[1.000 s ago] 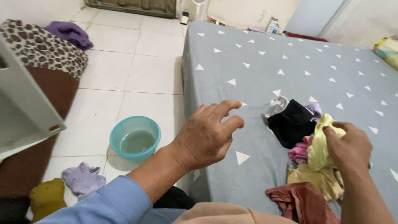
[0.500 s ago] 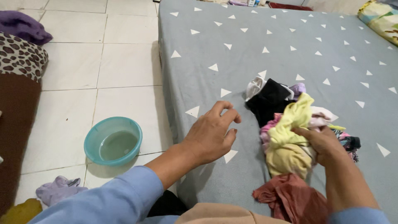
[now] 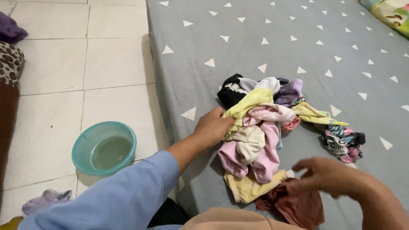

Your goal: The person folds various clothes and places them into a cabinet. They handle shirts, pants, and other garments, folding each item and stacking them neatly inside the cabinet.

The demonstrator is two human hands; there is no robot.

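Note:
A heap of small clothes point(image 3: 262, 127) lies on the grey bedsheet point(image 3: 289, 38) with white triangles: yellow, pink, cream, black and lilac pieces. My left hand point(image 3: 214, 126) grips the yellow cloth point(image 3: 247, 104) at the heap's left edge. My right hand point(image 3: 326, 175) hovers near the heap's lower right, blurred, fingers curled and apart, holding nothing I can see, just above a rust-red garment point(image 3: 294, 203). A patterned multicolour piece point(image 3: 343, 140) lies to the right of the heap.
A teal basin point(image 3: 104, 148) with water stands on the white tiled floor beside the bed. A lilac cloth point(image 3: 44, 201) lies below it. A leopard-print item point(image 3: 9, 59) and a purple cloth point(image 3: 9, 29) sit at the far left. A colourful pillow point(image 3: 390, 10) is top right.
The view tilted down. My left hand reached right and took hold of the yellow cloth at the heap. My right hand let go of the yellow cloth and moved down towards the rust-red garment.

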